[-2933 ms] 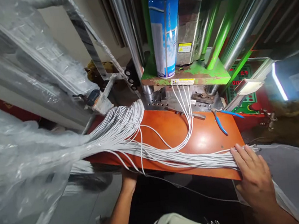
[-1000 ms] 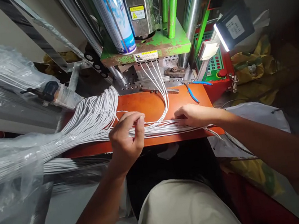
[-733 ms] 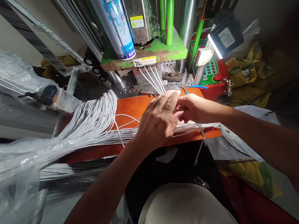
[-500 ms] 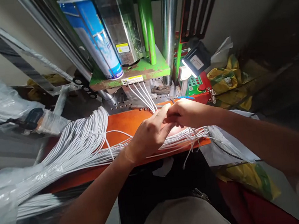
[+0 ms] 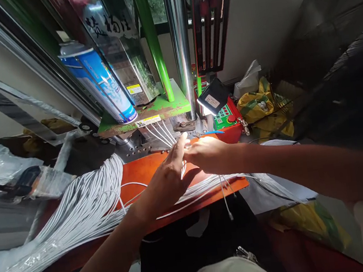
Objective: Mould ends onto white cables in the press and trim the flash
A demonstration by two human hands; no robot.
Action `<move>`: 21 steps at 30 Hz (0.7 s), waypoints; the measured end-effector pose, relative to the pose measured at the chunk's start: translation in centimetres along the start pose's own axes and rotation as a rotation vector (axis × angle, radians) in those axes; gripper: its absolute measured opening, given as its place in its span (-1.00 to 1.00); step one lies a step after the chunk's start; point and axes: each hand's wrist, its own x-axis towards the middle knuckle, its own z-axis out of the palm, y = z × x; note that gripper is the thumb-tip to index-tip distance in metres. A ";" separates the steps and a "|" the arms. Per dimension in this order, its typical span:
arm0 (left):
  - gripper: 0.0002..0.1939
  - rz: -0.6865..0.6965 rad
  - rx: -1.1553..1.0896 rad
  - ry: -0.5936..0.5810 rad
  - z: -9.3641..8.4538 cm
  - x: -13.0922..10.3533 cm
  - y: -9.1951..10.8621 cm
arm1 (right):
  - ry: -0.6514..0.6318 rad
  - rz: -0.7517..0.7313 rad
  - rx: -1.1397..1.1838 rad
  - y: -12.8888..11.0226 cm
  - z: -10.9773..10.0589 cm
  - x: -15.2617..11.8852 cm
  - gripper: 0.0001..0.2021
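My left hand (image 5: 169,172) and my right hand (image 5: 208,154) meet above an orange board (image 5: 153,161), in front of a green press. Several white cables (image 5: 160,135) run out from under the press's plate toward my fingers, and pale strands show between the hands. My left hand is closed around these cables, its index finger stretched along them. The right hand's fingers are folded at the same spot; what they pinch is hidden. Below my hands a large bundle of white cables (image 5: 89,191) lies along the board, with loose ends hanging over its front edge.
A blue spray can (image 5: 100,84) stands on the press's green plate (image 5: 177,103). At the right are a lit lamp (image 5: 214,96), a red and green control box (image 5: 227,115) and blue-handled pliers (image 5: 209,133). Yellow bags (image 5: 257,107) lie beyond. Clear plastic wrap (image 5: 3,166) is at the left.
The view has shifted, so the press and board appear farther left and lower. My hands are pressed closer together, with the cables now showing between them. The right hand's fingers look more folded.
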 end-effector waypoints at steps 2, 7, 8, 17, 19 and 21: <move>-0.38 -0.131 -0.018 0.028 -1.5 -0.3 0.7 | 0.125 0.065 0.139 0.4 -1.6 -0.8 -0.85; -0.59 -0.541 -0.368 -0.224 -4.9 -5.2 1.0 | 0.070 0.100 0.569 3.6 -3.8 -5.3 -0.65; -0.59 -0.639 -0.538 -0.387 -4.5 -6.4 1.1 | -0.014 0.081 0.607 3.8 -3.3 -6.1 -0.65; -0.47 -0.856 -1.432 -0.524 7.9 -8.6 2.8 | -0.380 -0.077 0.805 5.2 4.6 -6.0 -0.79; -0.55 -0.921 -1.382 -0.447 7.7 -7.4 2.4 | -0.271 -0.008 0.848 7.7 5.3 -6.2 -0.82; -0.55 -0.929 -1.389 -0.459 7.4 -5.8 2.1 | -0.176 0.007 0.888 9.6 5.9 -6.4 -0.82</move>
